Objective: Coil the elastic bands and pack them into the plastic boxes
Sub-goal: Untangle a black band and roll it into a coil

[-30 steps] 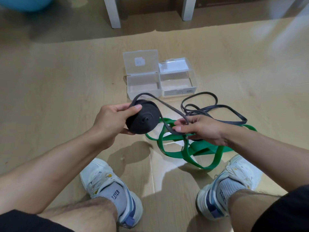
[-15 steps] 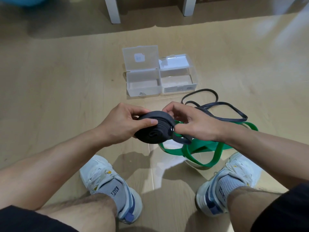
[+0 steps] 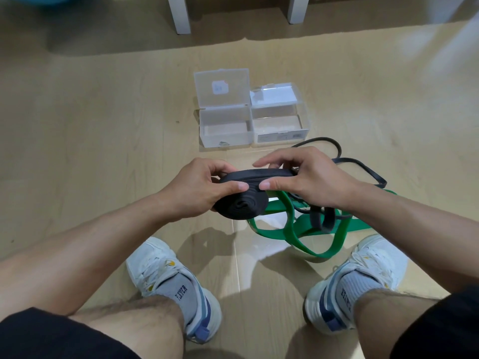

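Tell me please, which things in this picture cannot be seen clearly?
- Head view: the right hand covers the far end of the black coil.
- The small object in the left plastic box is too small to identify.
- The white furniture legs are cut off by the top edge.

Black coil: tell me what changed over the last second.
The right hand came in from the loose tail and now holds the black coil together with the left hand; the tail got wound on and the coil tipped flatter. The green band, the thin black band and both plastic boxes stayed put.
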Available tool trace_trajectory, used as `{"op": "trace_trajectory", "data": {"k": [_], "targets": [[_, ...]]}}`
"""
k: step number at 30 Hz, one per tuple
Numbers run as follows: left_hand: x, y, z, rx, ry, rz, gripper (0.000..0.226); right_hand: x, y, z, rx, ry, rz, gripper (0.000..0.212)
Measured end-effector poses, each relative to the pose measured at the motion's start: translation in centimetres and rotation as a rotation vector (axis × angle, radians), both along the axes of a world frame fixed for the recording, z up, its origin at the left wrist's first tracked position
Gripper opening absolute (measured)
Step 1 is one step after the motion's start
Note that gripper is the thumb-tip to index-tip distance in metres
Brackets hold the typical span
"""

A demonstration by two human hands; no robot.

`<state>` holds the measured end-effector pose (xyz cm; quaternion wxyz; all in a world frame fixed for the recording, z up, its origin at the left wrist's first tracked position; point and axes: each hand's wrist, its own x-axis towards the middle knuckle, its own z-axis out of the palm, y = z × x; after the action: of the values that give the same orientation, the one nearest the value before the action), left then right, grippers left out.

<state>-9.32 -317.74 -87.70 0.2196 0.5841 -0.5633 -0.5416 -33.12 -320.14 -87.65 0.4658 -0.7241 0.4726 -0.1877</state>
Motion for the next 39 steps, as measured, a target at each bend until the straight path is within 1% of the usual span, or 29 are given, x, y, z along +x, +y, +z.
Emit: {"op": "trace_trajectory", "data": {"k": [2,6,10,13,16,19,21,24,26,28,29,33,35,36,38,39], "targets": [[-0.1,-0.1,0.1,-0.013,0.007,-0.001,0.005,-0.3,0.1,0.1,0.032,-0.054,-0.048,0.026],[-0.1,0.0,0.3,-0.01,0.044,0.031,0.006,-0.2,0.3,-0.3,0.094,-0.136,-0.129,0.028],[-0.3,0.3,0.4,0.031,0.133,0.082,0.006,-0.1,0.8,-0.8,0.152,-0.221,-0.217,0.03],[-0.4,0.6,0.4,0.076,0.194,0.136,0.012,0.0,1.2,-1.1,0.197,-0.298,-0.276,0.033],[-0.4,0.7,0.4,0.145,0.264,0.214,0.014,0.0,1.4,-1.3,0.267,-0.375,-0.318,0.032],[-0.6,1.1,0.4,0.216,0.319,0.23,0.014,0.1,1.6,-1.2,0.309,-0.402,-0.322,0.034],[-0.7,1.2,0.4,0.271,0.358,0.225,0.021,0.2,1.7,-1.0,0.323,-0.42,-0.326,0.034],[-0.6,1.3,0.6,0.352,0.426,0.23,0.038,0.3,1.8,-1.0,0.286,-0.421,-0.343,0.032],[-0.6,1.3,0.6,0.384,0.448,0.241,0.044,0.4,2.0,-1.0,0.26,-0.411,-0.353,0.03],[-0.7,1.4,0.5,0.409,0.45,0.25,0.057,0.6,2.0,-1.0,0.247,-0.404,-0.362,0.027],[-0.9,1.5,0.4,0.412,0.444,0.245,0.057,0.6,1.9,-1.0,0.249,-0.404,-0.369,0.026],[-1.5,1.3,0.3,0.402,0.369,0.209,0.041,0.6,1.8,-0.7,0.27,-0.398,-0.361,0.023],[-1.3,1.0,0.4,0.354,0.235,0.135,0.04,0.5,1.9,-0.4,0.207,-0.326,-0.299,0.021],[-1.2,0.8,0.4,0.301,0.137,0.053,0.041,0.5,1.9,-0.1,0.16,-0.273,-0.246,0.021],[-1.1,0.7,0.5,0.143,-0.067,-0.137,0.045,0.6,2.1,0.5,0.11,-0.182,-0.114,0.018],[-1.3,0.7,0.5,0.071,-0.139,-0.214,0.047,0.7,2.2,0.7,0.101,-0.149,-0.049,0.016]]}}
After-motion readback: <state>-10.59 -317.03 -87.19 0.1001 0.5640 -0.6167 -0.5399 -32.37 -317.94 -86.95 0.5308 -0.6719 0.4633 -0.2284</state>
